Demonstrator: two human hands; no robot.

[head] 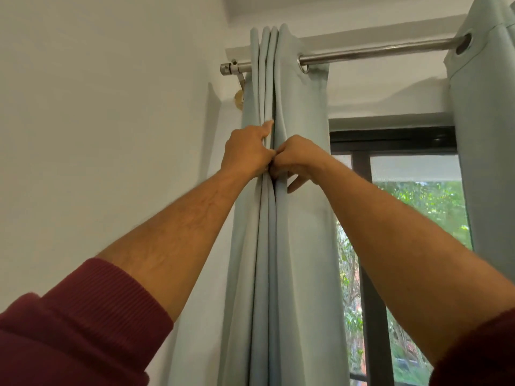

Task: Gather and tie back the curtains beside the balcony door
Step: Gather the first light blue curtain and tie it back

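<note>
You are reaching up below the rod (376, 50), your left hand (246, 151) and right hand (295, 160) both pinching folds of the curtain (301, 232) bunched at the rod's left end. Keep the pleats stacked evenly while gathering downward.

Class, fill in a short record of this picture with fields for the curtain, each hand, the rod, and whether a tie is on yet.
curtain: pale blue curtain, bunched into folds at the rod's left end
left hand: left hand grips the folds
right hand: right hand pinches the folds beside it
rod: metal rod, runs through the curtain's ring
tie: none visible
</note>
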